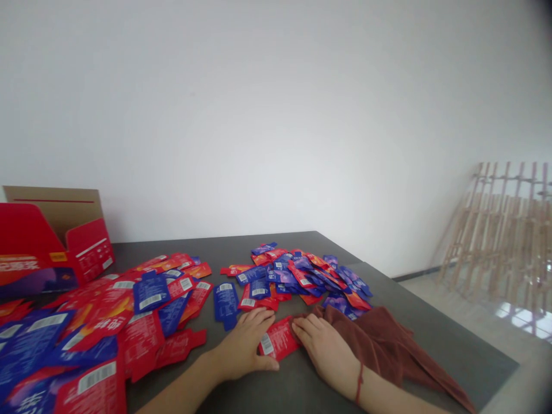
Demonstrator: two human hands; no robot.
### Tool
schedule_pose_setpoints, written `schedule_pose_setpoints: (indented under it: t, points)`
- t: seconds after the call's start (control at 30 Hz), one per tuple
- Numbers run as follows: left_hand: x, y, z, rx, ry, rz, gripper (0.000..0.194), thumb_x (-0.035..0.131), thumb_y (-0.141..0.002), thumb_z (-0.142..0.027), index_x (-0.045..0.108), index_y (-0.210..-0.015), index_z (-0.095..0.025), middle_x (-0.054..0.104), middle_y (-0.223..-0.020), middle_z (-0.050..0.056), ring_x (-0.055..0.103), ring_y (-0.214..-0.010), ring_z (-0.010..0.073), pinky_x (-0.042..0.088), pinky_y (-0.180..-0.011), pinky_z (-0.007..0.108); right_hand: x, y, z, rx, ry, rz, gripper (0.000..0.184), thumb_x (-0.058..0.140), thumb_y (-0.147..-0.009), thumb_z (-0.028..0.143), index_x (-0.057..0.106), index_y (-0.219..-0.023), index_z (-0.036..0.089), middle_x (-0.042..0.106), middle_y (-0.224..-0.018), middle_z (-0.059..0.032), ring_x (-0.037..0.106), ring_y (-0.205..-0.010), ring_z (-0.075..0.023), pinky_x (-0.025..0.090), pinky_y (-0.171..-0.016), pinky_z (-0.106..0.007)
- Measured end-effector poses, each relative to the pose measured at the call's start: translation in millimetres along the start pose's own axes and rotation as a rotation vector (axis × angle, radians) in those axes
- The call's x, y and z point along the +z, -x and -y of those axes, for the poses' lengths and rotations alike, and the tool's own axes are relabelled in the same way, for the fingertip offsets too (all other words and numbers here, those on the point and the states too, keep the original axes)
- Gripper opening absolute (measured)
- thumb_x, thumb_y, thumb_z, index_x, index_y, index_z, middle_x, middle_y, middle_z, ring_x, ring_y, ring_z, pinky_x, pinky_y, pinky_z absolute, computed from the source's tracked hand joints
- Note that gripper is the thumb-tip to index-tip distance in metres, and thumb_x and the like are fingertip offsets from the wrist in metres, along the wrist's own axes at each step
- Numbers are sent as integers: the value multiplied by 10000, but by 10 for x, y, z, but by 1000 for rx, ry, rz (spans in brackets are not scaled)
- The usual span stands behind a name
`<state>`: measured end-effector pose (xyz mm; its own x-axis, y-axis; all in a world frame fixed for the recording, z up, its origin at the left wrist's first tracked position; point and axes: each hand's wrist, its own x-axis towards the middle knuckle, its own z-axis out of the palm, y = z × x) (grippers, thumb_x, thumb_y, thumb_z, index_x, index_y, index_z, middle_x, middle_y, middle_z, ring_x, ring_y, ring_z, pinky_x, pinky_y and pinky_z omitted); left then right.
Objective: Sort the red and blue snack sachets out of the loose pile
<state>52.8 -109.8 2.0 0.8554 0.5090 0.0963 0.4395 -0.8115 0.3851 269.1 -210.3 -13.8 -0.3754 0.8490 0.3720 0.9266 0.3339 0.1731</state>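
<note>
A red sachet (pixel 281 338) with a white barcode label lies flat on the dark table, between my two hands. My left hand (pixel 245 344) rests at its left end, fingers stretched out flat and thumb apart. Bunched brown cloth (pixel 379 339) spreads over the table on the right. My right hand (pixel 324 345), with a thin red string round the wrist, grips the cloth's near left part and presses at the sachet's right end. Part of the cloth under those fingers is hidden. Just beyond my left hand is a blue sachet (pixel 225 303).
A heap of red and blue sachets (pixel 302 276) lies beyond my hands. Larger loose sachets (pixel 142 339) cover the table's left side. An open red carton (pixel 90 250) stands at the back left. Wooden racks (pixel 495 236) lean by the wall, past the table's right edge.
</note>
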Motion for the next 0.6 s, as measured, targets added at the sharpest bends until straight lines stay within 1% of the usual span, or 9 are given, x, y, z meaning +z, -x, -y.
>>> schedule_pose_setpoints:
  t: [0.07, 0.13, 0.2, 0.27, 0.37, 0.4, 0.47, 0.53, 0.6]
  points:
    - [14, 4, 8, 16, -4, -15, 889, 746, -680, -578, 401, -1415, -215, 377, -1471, 148, 302, -1355, 340, 260, -1093, 513, -51, 64, 95, -52, -44, -15, 311, 552, -892, 117, 569, -1200, 151, 618, -1193, -56, 533, -994, -217, 444, -867, -346]
    - [31, 6, 19, 38, -10, -34, 859, 731, -700, -575, 402, -1411, -224, 390, -1462, 145, 314, -1348, 337, 267, -1086, 520, -105, 42, 248, -127, -101, -20, 279, 543, -911, 152, 567, -1188, 172, 620, -1192, -33, 533, -977, -200, 440, -861, -328]
    - [42, 7, 28, 53, -12, -53, 825, 727, -716, -552, 412, -1400, -216, 405, -1448, 146, 325, -1340, 326, 275, -1084, 509, -132, -63, 378, -172, -143, -7, 252, 532, -926, 184, 566, -1177, 181, 630, -1162, -26, 533, -962, -190, 442, -837, -317]
    - [44, 7, 33, 50, -11, -58, 814, 742, -711, -525, 425, -1385, -198, 417, -1436, 152, 334, -1333, 320, 279, -1084, 496, -119, -208, 415, -167, -143, 6, 251, 537, -928, 216, 568, -1174, 177, 640, -1122, -39, 530, -959, -202, 446, -818, -329]
    - [35, 13, 23, 32, 1, -60, 818, 771, -685, -505, 437, -1365, -196, 425, -1427, 150, 340, -1326, 321, 281, -1082, 489, -57, -358, 242, -95, -97, 28, 273, 529, -922, 218, 581, -1182, 151, 643, -1093, -82, 525, -969, -233, 446, -834, -365]
    - [31, 18, 13, 28, 11, -67, 811, 776, -681, -498, 442, -1357, -200, 429, -1422, 144, 346, -1320, 318, 283, -1080, 483, -37, -367, 138, -43, -86, 42, 270, 510, -921, 186, 593, -1175, 147, 644, -1090, -93, 528, -970, -236, 443, -847, -371]
    - [25, 30, -18, 23, 43, -84, 762, 780, -680, -480, 470, -1320, -204, 451, -1396, 128, 373, -1294, 306, 296, -1069, 462, -14, -325, -95, 117, -88, 64, 304, 462, -897, 90, 625, -1147, 147, 652, -1082, -104, 541, -962, -234, 438, -859, -369]
    - [18, 38, -64, 6, 80, -107, 670, 773, -685, -446, 510, -1250, -200, 488, -1341, 111, 421, -1241, 293, 324, -1040, 437, -15, -240, -302, 267, -160, 63, 362, 432, -857, 34, 656, -1111, 164, 666, -1071, -93, 554, -977, -227, 429, -881, -349]
    - [5, 33, -116, -45, 115, -130, 490, 724, -721, -390, 550, -1134, -193, 547, -1236, 91, 483, -1147, 278, 370, -979, 408, -32, -167, -432, 354, -278, 30, 383, 424, -841, 43, 664, -1109, 175, 671, -1090, -81, 565, -1005, -219, 424, -900, -331]
